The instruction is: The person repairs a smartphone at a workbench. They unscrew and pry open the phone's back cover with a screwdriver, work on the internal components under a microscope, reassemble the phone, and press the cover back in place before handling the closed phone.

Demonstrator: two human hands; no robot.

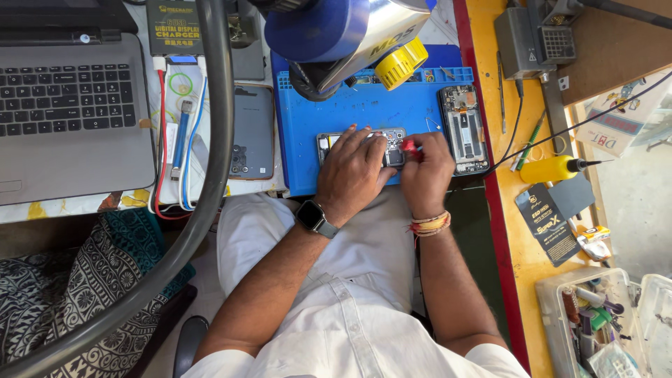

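Opened phone (pixel 392 147) on the blue mat (pixel 364 112), light, stiff, probably fragile inside, best held by its edges; left hand (pixel 353 168) flat on it; right hand (pixel 425 171) closed around red-handled screwdriver (pixel 408 146)

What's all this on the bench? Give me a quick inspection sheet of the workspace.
Surface: blue work mat on a cluttered bench.
Job's things: opened phone on the mat; red-handled tool.
Clutter: second opened phone, phone back cover, yellow bottle, laptop.
Grippers: left hand presses the opened phone; right hand grips the tool.
Cables: red, white and blue leads beside the laptop.
Surroundings: microscope head above.
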